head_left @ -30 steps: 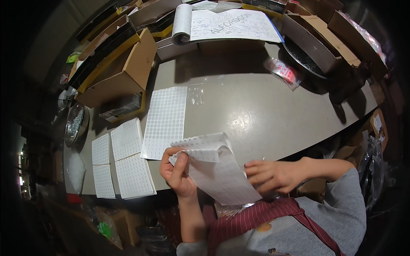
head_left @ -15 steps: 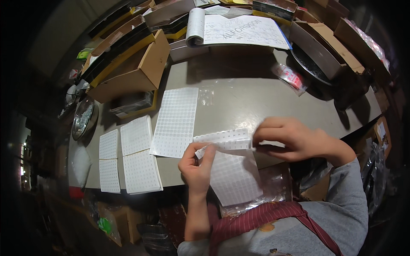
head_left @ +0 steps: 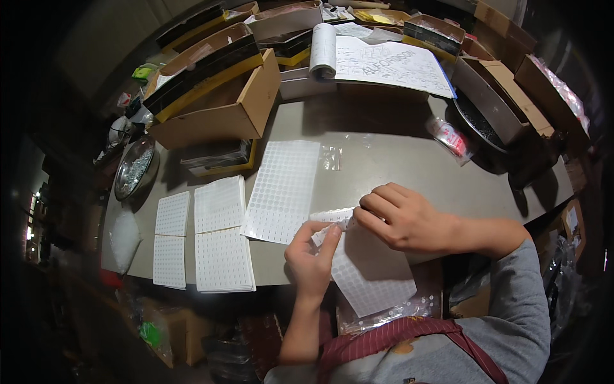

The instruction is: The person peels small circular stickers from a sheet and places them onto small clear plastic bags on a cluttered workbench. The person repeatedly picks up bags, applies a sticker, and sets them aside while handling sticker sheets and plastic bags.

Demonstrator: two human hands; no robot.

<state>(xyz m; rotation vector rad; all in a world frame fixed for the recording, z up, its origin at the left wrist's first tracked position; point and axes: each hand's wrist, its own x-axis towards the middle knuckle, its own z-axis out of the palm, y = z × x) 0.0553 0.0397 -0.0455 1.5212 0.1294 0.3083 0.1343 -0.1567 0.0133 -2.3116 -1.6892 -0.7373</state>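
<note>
The sticker sheet (head_left: 373,278) was held at its upper edge, close to the near edge of the counter (head_left: 409,163), with its body slanting from about 11 o'clock down to 5 o'clock. That slant was its long axis, and most of the sheet lay toward 5 o'clock from the left hand (head_left: 313,253), reaching over clear plastic (head_left: 422,307) nearest the wearer. The left hand pinched the upper left corner between thumb and fingers. The right hand (head_left: 396,217) met the same edge at about 2 o'clock from the left, its fingers bent down onto it; their tips were hidden, so I could not tell whether they pinched the paper or only touched it. The two hands were just beside each other, about equally near that edge.

From the hands, a flat label sheet (head_left: 281,192) lay at 10 o'clock, two banded bundles, one narrower (head_left: 171,214) and one wider (head_left: 220,211), at 9 o'clock, and a notepad (head_left: 390,64) with its top pages rolled back near 12 o'clock
</note>
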